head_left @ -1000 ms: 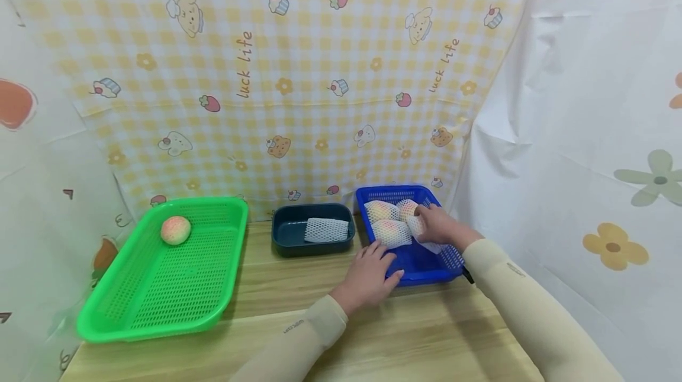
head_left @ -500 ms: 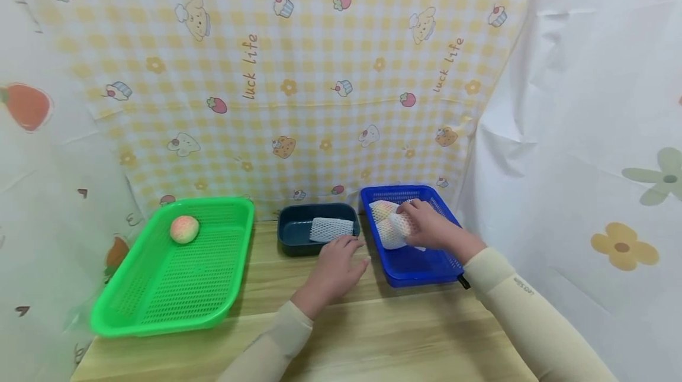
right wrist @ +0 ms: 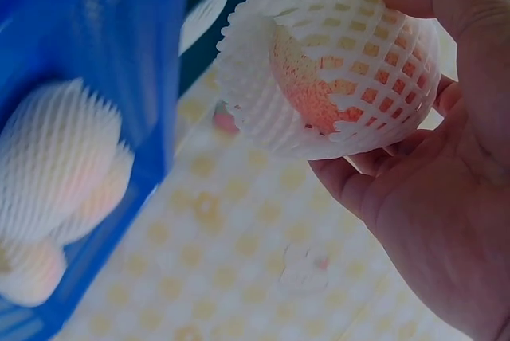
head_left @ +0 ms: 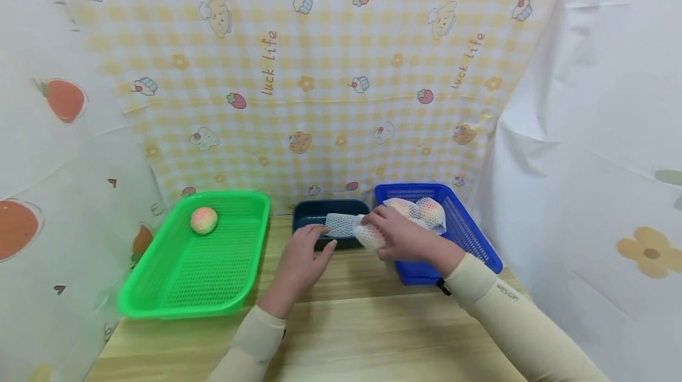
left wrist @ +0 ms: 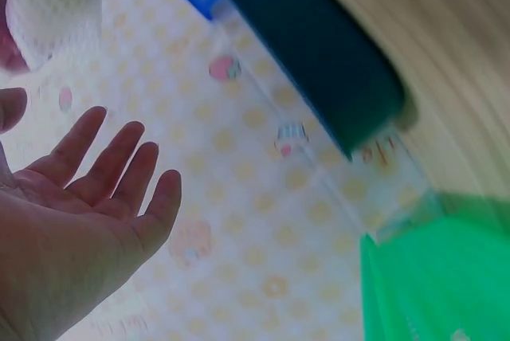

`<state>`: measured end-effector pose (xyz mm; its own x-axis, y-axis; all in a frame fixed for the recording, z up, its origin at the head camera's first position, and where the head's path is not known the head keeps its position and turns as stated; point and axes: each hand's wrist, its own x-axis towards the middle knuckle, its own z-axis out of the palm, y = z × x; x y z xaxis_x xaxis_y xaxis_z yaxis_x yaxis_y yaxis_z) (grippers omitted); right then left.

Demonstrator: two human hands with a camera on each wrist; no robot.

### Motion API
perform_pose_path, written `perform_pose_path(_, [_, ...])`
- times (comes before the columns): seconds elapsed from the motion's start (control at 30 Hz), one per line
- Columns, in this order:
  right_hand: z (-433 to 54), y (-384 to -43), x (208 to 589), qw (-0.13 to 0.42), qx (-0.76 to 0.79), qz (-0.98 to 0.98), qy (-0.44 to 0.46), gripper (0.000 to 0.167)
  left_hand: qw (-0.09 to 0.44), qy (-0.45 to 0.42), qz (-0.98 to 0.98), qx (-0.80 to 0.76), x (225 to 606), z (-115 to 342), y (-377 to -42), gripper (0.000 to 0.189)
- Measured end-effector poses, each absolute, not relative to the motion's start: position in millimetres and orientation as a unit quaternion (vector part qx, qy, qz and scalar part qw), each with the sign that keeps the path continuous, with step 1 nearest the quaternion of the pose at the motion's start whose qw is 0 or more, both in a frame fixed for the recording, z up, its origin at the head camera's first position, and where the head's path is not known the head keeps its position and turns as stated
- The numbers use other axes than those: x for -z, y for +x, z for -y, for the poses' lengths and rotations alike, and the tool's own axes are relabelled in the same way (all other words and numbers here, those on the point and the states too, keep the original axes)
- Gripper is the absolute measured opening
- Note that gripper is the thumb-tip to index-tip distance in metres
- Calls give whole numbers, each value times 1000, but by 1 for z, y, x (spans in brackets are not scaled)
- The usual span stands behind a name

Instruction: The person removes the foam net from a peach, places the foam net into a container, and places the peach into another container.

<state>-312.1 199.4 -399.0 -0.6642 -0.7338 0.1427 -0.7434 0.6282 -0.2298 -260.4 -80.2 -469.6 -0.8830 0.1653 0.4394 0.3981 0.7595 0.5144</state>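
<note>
My right hand (head_left: pixel 399 237) grips a peach (right wrist: pixel 323 78) wrapped in a white foam net (right wrist: pixel 382 54), held up in front of the dark teal box's right end. Through the net's open end, the peach's pink and yellow skin shows in the right wrist view. The left hand (head_left: pixel 301 257) is held with fingers spread and nothing in them, near the front of the dark teal box (head_left: pixel 309 209). An unfilled foam net (head_left: pixel 340 225) lies in that box. Several netted peaches (head_left: pixel 430 213) sit in the blue basket (head_left: pixel 474 234), partly hidden behind my right hand.
At the left stands a large green basket (head_left: pixel 213 275) with one bare peach (head_left: pixel 204 220) near its back left. The containers stand on a wooden table (head_left: pixel 362 334), with a yellow checked cloth (head_left: pixel 330 121) hanging behind them.
My right hand has lifted a netted peach out of the blue basket and carried it left. The left hand has let go of the blue basket's edge and moved left.
</note>
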Motion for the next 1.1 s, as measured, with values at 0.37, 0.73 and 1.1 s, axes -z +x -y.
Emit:
perform_pose_path(0.37, [-146, -308, 420, -6, -81, 886, 457, 71, 212, -121, 913, 328, 462, 117, -255, 45])
perform_pose_path(0.73, [-119, -310, 436, -5, -67, 876, 478, 69, 223, -128, 907, 333, 460, 129, -250, 41])
perform_pose_path(1.1, [-103, -306, 479, -7, -4, 875, 484, 75, 220, -121, 911, 326, 460, 133, -246, 41])
